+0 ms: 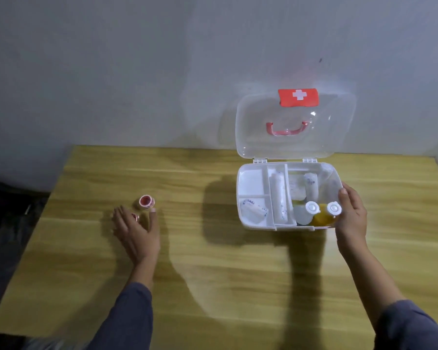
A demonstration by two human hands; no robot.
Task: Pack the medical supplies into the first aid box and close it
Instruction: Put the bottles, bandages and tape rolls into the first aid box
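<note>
The white first aid box (pixel 253 224) stands open at the table's back right, its clear lid (pixel 334 137) upright with a red cross label. In its compartments lie wrapped bandages (pixel 310 186), a syringe pack (pixel 278 195), a clear bottle (pixel 304 215) and a yellow bottle (pixel 323 218), both white-capped. My right hand (pixel 352 215) grips the box's right end, thumb on the rim beside the yellow bottle's cap. On the left, a red-cored tape roll (pixel 146 201) sits on the table. My left hand (pixel 137 232) is spread over a second, smaller roll (pixel 136 217), which is mostly hidden between the fingers.
The wooden table (pixel 213 286) has its left edge close to my left hand, with dark floor beyond it. A grey wall stands right behind the box lid. My own shadows fall across the table's middle.
</note>
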